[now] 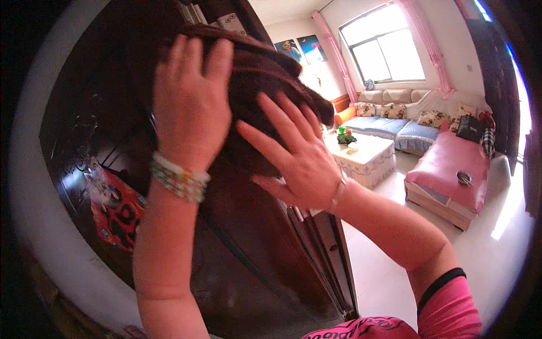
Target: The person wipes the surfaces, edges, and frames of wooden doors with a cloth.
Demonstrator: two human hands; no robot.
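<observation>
A dark brown cloth [264, 70] lies bunched in folds against a dark brown door [254, 254], and part of it reaches past the door's edge. My left hand [192, 101], with beaded bracelets at the wrist, rests on the cloth's left part. Its fingers point up and are slightly blurred; its thumb and any grip underneath are hidden. Lower and to the right, my right hand [296, 154] lies flat over the cloth with its fingers spread. A thin bangle circles that wrist.
Metal lock parts [302, 212] show on the door's edge. A red paper decoration [116, 207] with black writing is at left. Beyond the door are a coffee table [360, 159] with a lace cover, a sofa [377, 127], and a pink-covered seat [444, 169] bearing a bowl [464, 178] with chopsticks.
</observation>
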